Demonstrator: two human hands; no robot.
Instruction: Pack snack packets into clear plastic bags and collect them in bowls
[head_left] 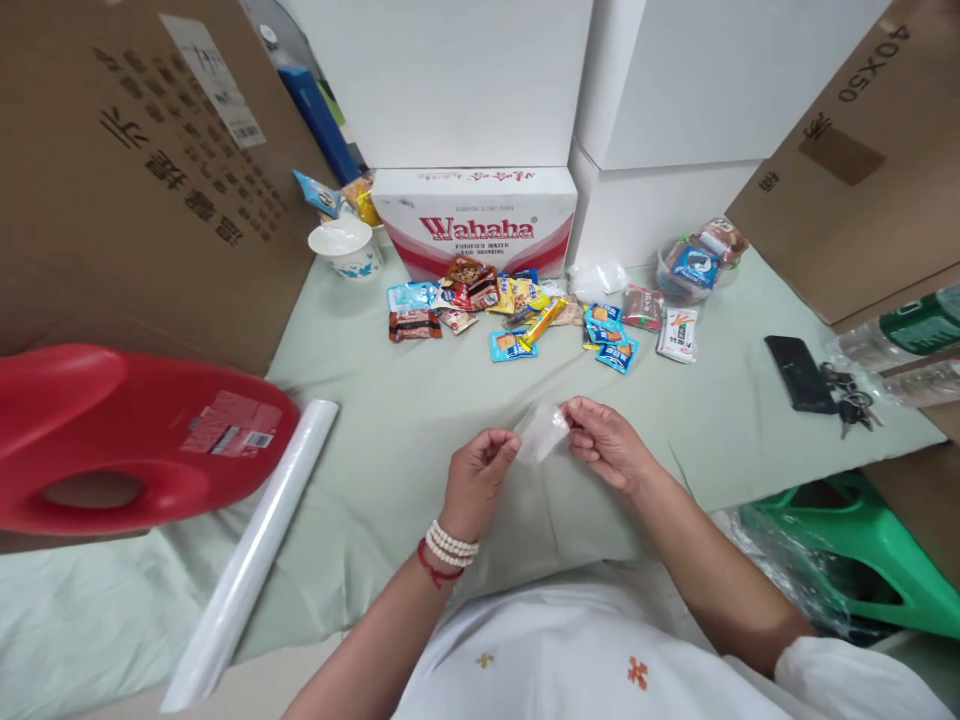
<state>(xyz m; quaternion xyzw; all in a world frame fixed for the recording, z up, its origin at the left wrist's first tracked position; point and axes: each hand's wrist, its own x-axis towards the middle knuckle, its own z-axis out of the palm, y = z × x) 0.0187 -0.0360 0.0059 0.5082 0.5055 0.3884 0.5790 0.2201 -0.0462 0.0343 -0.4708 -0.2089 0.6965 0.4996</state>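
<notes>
Near the front edge of the counter [420,400], left hand [478,475] and right hand [606,440] pinch clear plastic [541,434] — likely light, limp, slippery; take its edges.

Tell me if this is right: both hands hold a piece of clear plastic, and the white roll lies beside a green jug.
Not quite: the jug is red, not green, as the head view shows. The rest holds: the left hand and right hand hold the clear plastic, and the white roll lies beside the jug.
</notes>
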